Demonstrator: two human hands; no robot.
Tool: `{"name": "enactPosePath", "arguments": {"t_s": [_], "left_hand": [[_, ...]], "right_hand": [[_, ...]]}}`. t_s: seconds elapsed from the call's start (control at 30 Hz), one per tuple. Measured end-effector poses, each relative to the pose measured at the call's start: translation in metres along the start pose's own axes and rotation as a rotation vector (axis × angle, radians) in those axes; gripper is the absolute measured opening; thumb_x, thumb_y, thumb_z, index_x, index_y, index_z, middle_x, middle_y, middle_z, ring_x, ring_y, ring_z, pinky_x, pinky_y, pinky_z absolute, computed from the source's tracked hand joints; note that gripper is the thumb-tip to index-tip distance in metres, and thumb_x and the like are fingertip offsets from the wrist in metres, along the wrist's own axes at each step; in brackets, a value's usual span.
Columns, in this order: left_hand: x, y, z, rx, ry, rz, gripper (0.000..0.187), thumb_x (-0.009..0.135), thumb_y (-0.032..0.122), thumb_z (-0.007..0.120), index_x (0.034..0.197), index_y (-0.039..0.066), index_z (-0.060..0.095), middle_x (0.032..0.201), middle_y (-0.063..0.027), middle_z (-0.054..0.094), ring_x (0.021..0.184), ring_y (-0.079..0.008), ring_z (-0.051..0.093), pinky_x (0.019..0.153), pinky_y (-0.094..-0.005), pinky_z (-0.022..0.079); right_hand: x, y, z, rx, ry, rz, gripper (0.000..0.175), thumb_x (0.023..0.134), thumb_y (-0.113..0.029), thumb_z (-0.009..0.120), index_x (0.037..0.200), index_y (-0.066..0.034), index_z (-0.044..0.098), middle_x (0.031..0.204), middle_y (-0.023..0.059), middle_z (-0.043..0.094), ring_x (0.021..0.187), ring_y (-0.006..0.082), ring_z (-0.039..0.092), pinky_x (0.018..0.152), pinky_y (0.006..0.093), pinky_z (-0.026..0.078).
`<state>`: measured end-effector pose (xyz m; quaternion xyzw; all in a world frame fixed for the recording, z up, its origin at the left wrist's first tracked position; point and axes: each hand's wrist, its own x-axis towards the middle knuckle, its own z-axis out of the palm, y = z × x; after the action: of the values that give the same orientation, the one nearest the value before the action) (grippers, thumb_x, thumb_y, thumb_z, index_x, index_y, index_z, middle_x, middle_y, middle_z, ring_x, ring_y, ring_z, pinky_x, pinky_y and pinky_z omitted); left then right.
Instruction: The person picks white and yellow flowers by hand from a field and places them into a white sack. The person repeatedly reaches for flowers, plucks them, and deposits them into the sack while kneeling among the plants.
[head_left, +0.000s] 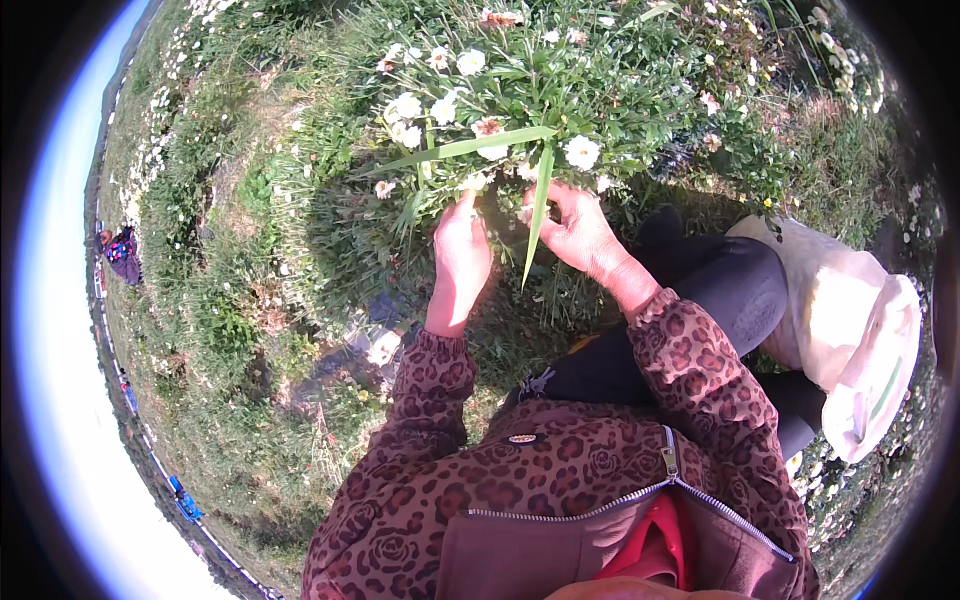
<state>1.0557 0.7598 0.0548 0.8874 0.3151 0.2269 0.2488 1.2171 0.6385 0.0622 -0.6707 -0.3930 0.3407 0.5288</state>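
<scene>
My left hand (461, 259) reaches up into a leafy flowering plant (615, 97), its fingertips closed at the base of a white flower (474, 181). Beside it, my right hand (577, 229) has thumb and forefinger pinched together at a pale bloom (527, 213), partly hidden by the fingers. A long green grass blade (538, 217) hangs bent in front of the right fingertips. More open white flowers (582, 153) stand just above both hands. Some blooms, such as a brownish flower head (487, 127), look faded.
A whitish sack (832, 300) rests at my right, against my dark-clad knee (750, 285). Rows of flowering plants (161, 157) stretch to the left. Far off there, another person (122, 255) is in the field, and a blue vehicle (185, 500) stands near its edge.
</scene>
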Motion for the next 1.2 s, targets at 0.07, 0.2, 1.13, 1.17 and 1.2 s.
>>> {"name": "enactPosePath", "arguments": {"t_s": [0.07,0.2,1.13,1.17,1.2], "left_hand": [[0.006,-0.001,0.008,0.001,-0.034,-0.073,0.045,0.088,-0.005,0.058,0.133,-0.004,0.056,0.109,-0.0287,0.066,0.094,-0.0425,0.067,0.086,-0.0437,0.053],[0.022,0.009,0.013,0.005,-0.075,-0.248,0.046,0.087,-0.004,0.061,0.132,-0.003,0.056,0.102,-0.0269,0.067,0.093,-0.0417,0.068,0.082,-0.0429,0.054],[0.056,-0.061,-0.049,-0.310,-0.368,-0.222,0.014,0.092,0.005,0.064,0.104,0.000,0.068,0.090,-0.0007,0.069,0.078,-0.0115,0.062,0.070,-0.0314,0.050],[0.053,-0.051,-0.055,-0.218,-0.378,-0.331,0.013,0.093,0.007,0.067,0.104,0.000,0.069,0.089,0.0043,0.067,0.078,-0.0076,0.059,0.069,-0.0289,0.049],[0.051,-0.041,-0.063,-0.295,-0.299,-0.323,0.013,0.091,0.007,0.069,0.101,-0.001,0.069,0.086,0.0010,0.068,0.077,-0.0077,0.058,0.070,-0.0284,0.049]], "right_hand": [[-0.003,0.000,-0.003,0.132,-0.037,0.086,0.016,0.093,-0.014,0.067,0.104,-0.0027,0.066,0.093,0.0050,0.068,0.085,0.0113,0.063,0.079,0.0302,0.052],[-0.005,-0.001,-0.006,0.179,-0.024,0.072,0.013,0.091,-0.013,0.068,0.098,-0.0033,0.063,0.084,-0.0027,0.063,0.078,0.0058,0.055,0.073,0.0268,0.050],[0.023,0.051,0.085,0.557,-0.222,0.216,0.020,0.093,-0.010,0.073,0.111,-0.0013,0.068,0.104,0.0035,0.069,0.090,0.0120,0.061,0.085,0.0312,0.054],[0.025,0.057,0.090,0.712,-0.238,0.190,0.015,0.093,-0.010,0.072,0.105,-0.0018,0.068,0.103,0.0038,0.068,0.089,0.0134,0.061,0.084,0.0323,0.054],[0.026,0.062,0.093,0.834,-0.245,0.253,0.010,0.093,-0.009,0.071,0.100,-0.0023,0.068,0.102,0.0042,0.068,0.087,0.0149,0.061,0.083,0.0334,0.054]]}}
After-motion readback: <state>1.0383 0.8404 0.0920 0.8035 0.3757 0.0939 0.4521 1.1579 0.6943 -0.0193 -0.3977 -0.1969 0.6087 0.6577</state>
